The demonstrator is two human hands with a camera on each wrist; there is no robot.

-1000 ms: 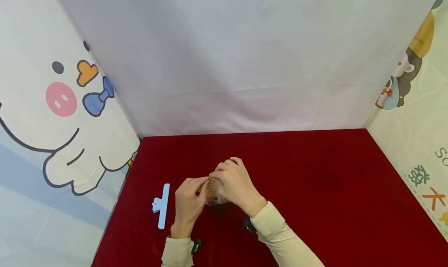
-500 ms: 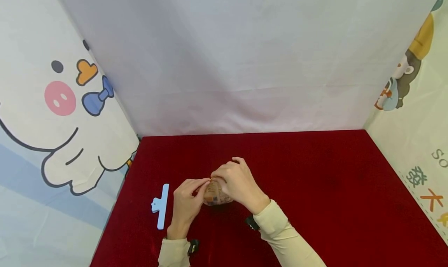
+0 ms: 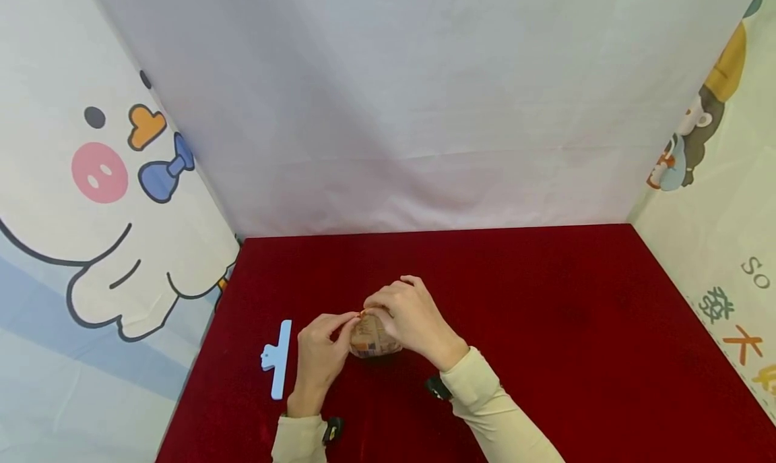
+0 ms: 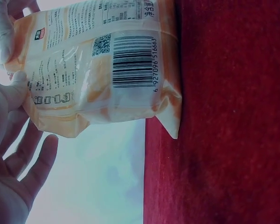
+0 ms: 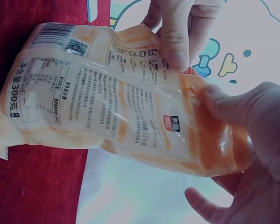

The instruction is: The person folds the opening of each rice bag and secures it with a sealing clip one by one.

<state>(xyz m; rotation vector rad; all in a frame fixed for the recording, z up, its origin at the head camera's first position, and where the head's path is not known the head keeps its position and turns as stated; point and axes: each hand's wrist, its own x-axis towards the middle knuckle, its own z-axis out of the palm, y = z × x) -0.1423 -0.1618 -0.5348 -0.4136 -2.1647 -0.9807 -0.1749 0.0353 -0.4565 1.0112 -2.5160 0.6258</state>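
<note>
An orange and clear plastic food packet (image 5: 130, 102) stands upright on the red cloth, its printed back with barcode and QR code toward me. My left hand (image 3: 321, 352) pinches its top edge between thumb and fingers, on the left side. Close beside it, my right hand (image 3: 415, 318) pinches the same top edge further right, thumb on the near face. In the left wrist view the packet (image 4: 102, 65) has its bottom edge on the cloth. A light blue bag clip (image 3: 281, 360) lies to the left of my left hand, touched by neither hand.
The red cloth (image 3: 545, 335) covers the table. A plain white curtain (image 3: 424, 112) hangs behind its far edge. Printed cartoon sheets stand at the left (image 3: 97, 267) and right. A dark wrist camera (image 3: 438, 387) is strapped at my right cuff.
Both hands keep their pinch on the packet's top and shift only slightly. More of the packet's front shows between the hands than a second ago. The clip stays where it lies.
</note>
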